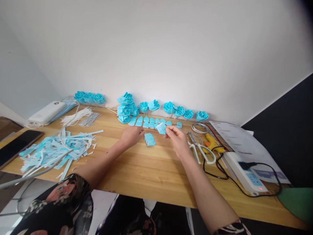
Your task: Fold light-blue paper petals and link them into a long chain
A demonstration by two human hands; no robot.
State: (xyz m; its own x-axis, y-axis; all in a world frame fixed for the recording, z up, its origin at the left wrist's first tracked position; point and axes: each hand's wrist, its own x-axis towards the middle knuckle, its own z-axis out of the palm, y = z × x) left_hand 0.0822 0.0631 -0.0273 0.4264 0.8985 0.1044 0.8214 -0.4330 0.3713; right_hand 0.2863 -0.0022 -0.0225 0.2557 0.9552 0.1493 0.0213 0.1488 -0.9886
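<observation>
My right hand [176,138] pinches a light blue petal piece [160,128] between thumb and fingers, above the table's middle. To the left, my left hand [132,135] is closed, its fingertips drawn together; what they hold, if anything, is too small to make out. Between the hands a small stack of blue petal pieces [150,139] lies on the wood. Just beyond, shaped blue petals [151,123] stand in short rows. Finished blue flowers, among them a large rose [169,107], line up along the wall.
Blue and white strips [58,148] are heaped at left, near a phone [18,145], a white power bank [47,112] and bundles of thin wires [90,119]. At right lie scissors [207,155], a yellow glue gun [212,143], a power strip [246,176] with a black cable, and paper sheets [234,137].
</observation>
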